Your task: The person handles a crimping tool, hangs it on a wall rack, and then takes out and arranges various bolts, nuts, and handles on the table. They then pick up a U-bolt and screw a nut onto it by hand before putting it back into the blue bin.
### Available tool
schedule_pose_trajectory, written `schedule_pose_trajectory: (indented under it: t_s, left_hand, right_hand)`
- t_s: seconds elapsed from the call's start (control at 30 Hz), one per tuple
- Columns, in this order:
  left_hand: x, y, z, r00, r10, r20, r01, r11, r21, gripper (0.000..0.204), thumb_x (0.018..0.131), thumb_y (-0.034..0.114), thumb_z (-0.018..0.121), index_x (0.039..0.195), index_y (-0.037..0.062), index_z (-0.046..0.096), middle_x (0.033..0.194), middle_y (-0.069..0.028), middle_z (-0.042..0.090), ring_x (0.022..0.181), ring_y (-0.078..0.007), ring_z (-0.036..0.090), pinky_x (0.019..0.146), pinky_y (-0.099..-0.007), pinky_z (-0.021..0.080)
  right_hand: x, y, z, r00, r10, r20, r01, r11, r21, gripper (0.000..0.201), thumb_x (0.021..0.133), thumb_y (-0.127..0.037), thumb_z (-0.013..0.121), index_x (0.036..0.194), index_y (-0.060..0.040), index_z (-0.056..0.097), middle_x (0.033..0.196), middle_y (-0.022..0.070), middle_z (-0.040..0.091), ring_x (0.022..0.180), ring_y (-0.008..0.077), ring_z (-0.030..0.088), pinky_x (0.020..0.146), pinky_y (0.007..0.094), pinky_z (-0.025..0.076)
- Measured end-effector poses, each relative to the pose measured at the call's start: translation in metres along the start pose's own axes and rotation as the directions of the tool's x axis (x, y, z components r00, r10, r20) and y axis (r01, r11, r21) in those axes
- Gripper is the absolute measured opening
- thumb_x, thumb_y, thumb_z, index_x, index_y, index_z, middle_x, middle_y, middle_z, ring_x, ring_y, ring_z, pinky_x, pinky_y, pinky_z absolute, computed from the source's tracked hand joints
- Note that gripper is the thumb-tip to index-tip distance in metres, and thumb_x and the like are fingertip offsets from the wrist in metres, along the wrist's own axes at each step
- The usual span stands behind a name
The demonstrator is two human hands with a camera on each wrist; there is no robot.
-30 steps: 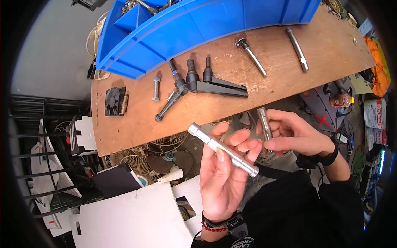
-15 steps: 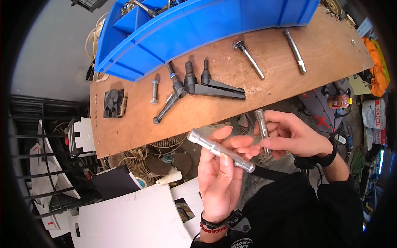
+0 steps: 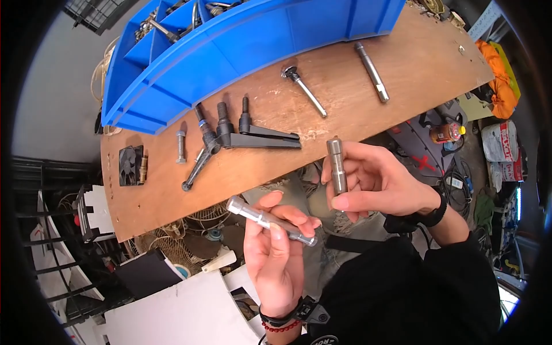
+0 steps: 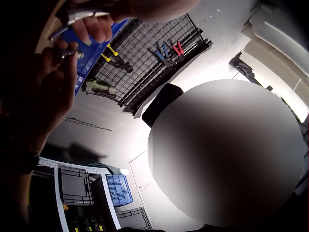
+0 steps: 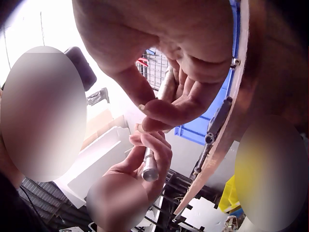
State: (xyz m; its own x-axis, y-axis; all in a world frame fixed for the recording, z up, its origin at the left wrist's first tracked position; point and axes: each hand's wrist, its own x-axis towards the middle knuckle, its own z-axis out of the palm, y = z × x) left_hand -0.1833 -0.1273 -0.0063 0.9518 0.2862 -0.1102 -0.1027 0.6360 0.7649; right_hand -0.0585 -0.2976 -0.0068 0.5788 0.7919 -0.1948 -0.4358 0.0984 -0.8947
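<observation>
Two shiny grooved metal pins are held over the front of the table. My left hand (image 3: 279,259) holds one silver pin (image 3: 244,210) slantwise across its fingers, with the thumb pressed along it. To the right, my right hand (image 3: 382,184) pinches the other, darker steel pin (image 3: 334,150) nearly upright between thumb and fingers. The right wrist view shows this steel pin (image 5: 166,84) partly hidden by the fingers, with the end face of the left hand's pin (image 5: 150,173) below it. The two pins stand apart.
A blue compartment bin (image 3: 230,54) of metal parts stands at the back of the wooden table (image 3: 339,126). Before it lie black clamping levers (image 3: 259,139), a bolt (image 3: 181,146), a small fan (image 3: 131,165), a knobbed rod (image 3: 307,95) and another pin (image 3: 372,73). Standing fans are below the table edge.
The head view has turned, so the table sits lower and further left. The right hand has lifted its pin relative to the left hand's, and the gap between the pins is wider.
</observation>
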Motion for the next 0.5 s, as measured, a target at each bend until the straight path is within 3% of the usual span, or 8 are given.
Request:
schedule_pose_trajectory:
  t_s: [0.5]
  left_hand:
    - [-0.0014,0.0003,0.0007,1.000,-0.017,-0.024,0.017,1.000,-0.010,0.043,0.103,0.015,0.051,0.139,-0.0034,0.037,0.106,-0.0147,0.060,0.092,-0.0201,0.058,0.097,-0.0429,0.050]
  right_hand:
    - [-0.0018,-0.0010,0.0006,0.997,-0.022,0.080,0.020,1.000,0.023,0.035,0.090,-0.003,0.070,0.119,0.0014,0.051,0.091,0.0047,0.063,0.071,0.0048,0.058,0.060,0.0191,0.045]
